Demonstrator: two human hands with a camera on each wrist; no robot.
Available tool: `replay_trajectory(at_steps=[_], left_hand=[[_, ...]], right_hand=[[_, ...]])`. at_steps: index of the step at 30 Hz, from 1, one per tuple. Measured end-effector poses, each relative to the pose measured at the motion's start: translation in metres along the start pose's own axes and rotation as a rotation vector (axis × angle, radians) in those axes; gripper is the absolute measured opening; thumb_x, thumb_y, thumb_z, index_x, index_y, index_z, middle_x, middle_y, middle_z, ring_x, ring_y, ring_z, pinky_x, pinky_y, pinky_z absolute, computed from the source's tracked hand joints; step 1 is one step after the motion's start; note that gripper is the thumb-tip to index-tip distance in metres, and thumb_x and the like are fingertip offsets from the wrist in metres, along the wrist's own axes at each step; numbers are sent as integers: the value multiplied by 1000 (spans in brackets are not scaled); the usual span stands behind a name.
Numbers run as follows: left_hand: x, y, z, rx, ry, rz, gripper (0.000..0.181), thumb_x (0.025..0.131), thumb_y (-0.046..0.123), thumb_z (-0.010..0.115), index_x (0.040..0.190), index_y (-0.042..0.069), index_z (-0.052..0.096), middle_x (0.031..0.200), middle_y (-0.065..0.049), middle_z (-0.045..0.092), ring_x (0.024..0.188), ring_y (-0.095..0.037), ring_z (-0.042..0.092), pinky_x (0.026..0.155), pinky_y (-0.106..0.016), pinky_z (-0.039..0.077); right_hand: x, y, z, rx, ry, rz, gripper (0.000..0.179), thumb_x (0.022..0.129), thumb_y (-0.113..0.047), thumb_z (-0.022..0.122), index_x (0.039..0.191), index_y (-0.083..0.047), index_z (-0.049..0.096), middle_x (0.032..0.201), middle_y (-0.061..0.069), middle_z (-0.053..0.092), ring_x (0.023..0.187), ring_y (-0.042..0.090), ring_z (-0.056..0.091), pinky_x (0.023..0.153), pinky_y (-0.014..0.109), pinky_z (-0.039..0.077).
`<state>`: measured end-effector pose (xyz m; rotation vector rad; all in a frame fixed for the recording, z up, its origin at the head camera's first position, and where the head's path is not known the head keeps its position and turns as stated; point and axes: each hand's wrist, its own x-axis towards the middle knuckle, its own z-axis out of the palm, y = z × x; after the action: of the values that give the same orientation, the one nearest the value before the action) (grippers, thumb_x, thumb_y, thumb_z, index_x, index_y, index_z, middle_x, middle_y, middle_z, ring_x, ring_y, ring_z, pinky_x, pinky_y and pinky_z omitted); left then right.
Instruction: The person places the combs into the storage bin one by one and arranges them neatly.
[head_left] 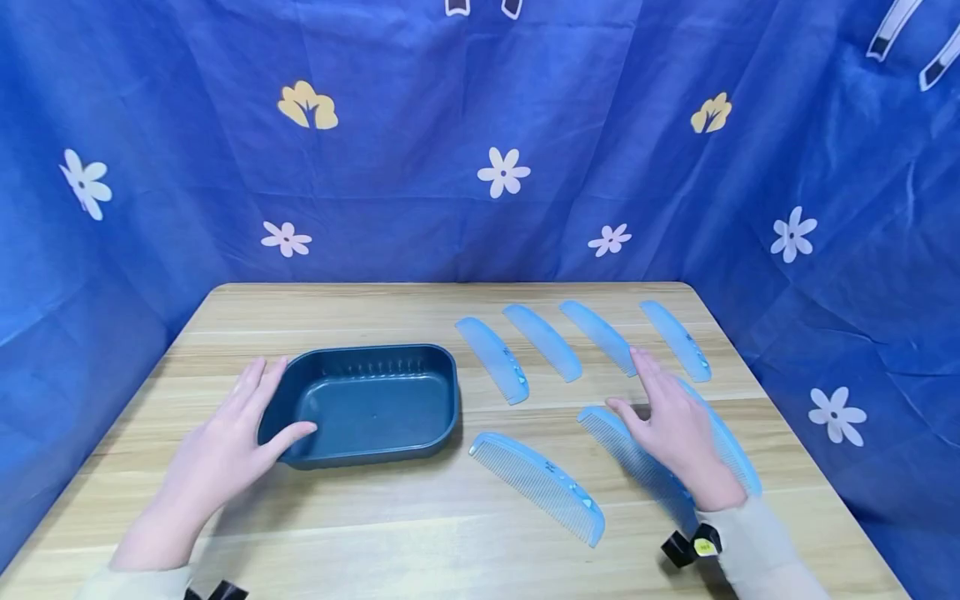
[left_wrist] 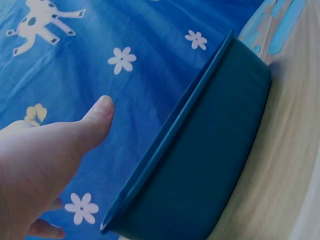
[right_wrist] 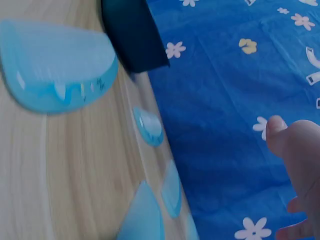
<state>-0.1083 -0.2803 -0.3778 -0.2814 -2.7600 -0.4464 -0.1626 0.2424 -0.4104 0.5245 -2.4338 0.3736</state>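
Note:
A dark teal plastic basin point(head_left: 367, 457) stands on the table, left of centre. My left hand point(head_left: 228, 446) is at its left end, fingers extended and thumb over the rim; in the left wrist view the thumb point(left_wrist: 97, 122) appears apart from the basin wall point(left_wrist: 200, 150). My right hand point(head_left: 675, 429) hovers, fingers extended and holding nothing, over two translucent blue combs, one on its left point(head_left: 630, 450) and one on its right point(head_left: 733, 450), both partly hidden. Another blue comb point(head_left: 536, 483) lies at front centre, teeth facing the near edge.
Several more blue combs lie slanted in a row toward the back, from the leftmost comb point(head_left: 493, 358) to the rightmost comb point(head_left: 677, 340). The wooden table point(head_left: 375, 533) is bordered behind and at the sides by a blue patterned cloth point(head_left: 405, 200).

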Motion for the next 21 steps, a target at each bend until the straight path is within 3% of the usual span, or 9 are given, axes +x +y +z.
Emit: replay_trajectory(at_steps=[2, 3, 5, 6, 9, 12, 14, 18, 21], left_hand=[[-3, -3, 1, -12, 16, 1, 92, 77, 49, 70, 150, 25, 19, 143, -27, 30, 96, -35, 61, 52, -58, 45], [-5, -4, 1, -19, 14, -7, 92, 77, 49, 71, 150, 26, 20, 142, -27, 32, 80, -29, 63, 48, -55, 44], [-9, -6, 3, -40, 7, -38, 91, 77, 49, 71, 149, 27, 20, 142, -25, 34, 55, -18, 55, 41, -43, 40], [-11, -7, 3, -50, 4, -56, 91, 77, 49, 71, 149, 27, 21, 142, -23, 35, 53, -15, 53, 42, -43, 39], [-15, -9, 6, -76, -7, -126, 91, 77, 52, 70, 149, 24, 22, 142, -21, 37, 70, -31, 61, 51, -52, 42], [-19, -13, 11, -91, 26, -178, 92, 75, 52, 71, 148, 18, 26, 132, -24, 47, 92, -48, 56, 60, -59, 41], [-21, -16, 15, -106, 44, -205, 94, 74, 52, 72, 148, 15, 27, 124, -26, 52, 94, -47, 54, 60, -57, 41], [-24, -19, 23, -187, 54, -208, 95, 74, 46, 75, 147, 9, 27, 121, -28, 52, 90, -44, 57, 66, -57, 46], [-26, -21, 26, -262, 15, -216, 95, 76, 42, 75, 147, 6, 24, 133, -31, 41, 107, -49, 50, 79, -61, 43]], right_hand=[[1, -5, -1, 13, 40, -39, 75, 79, -46, 67, 140, -9, 43, 127, 16, 55, 99, 35, 60, 57, 46, 52], [1, -7, 0, 15, 62, -59, 73, 80, -49, 65, 138, -8, 45, 119, 16, 60, 89, 33, 63, 49, 41, 50], [0, -13, 0, 29, 71, -82, 71, 82, -50, 63, 136, -7, 48, 112, 16, 64, 79, 32, 63, 42, 35, 45], [-1, -16, 0, 41, 66, -87, 70, 81, -49, 64, 135, -7, 49, 109, 16, 65, 76, 31, 63, 41, 33, 44], [-4, -26, 2, 77, 18, -85, 66, 80, -44, 68, 131, -5, 52, 107, 16, 65, 80, 30, 64, 47, 33, 49], [-7, -36, 5, 111, -62, -66, 66, 75, -36, 75, 130, -6, 53, 114, 15, 62, 95, 32, 62, 64, 44, 54], [-8, -42, 7, 121, -112, -60, 65, 76, -38, 74, 129, -6, 54, 114, 14, 62, 98, 32, 61, 70, 47, 54], [-11, -52, 11, 144, -179, -77, 63, 78, -40, 72, 128, -7, 55, 111, 12, 63, 93, 28, 63, 68, 43, 55], [-13, -59, 16, 169, -222, -93, 60, 79, -40, 71, 127, -8, 55, 112, 10, 63, 94, 26, 63, 70, 40, 55]])
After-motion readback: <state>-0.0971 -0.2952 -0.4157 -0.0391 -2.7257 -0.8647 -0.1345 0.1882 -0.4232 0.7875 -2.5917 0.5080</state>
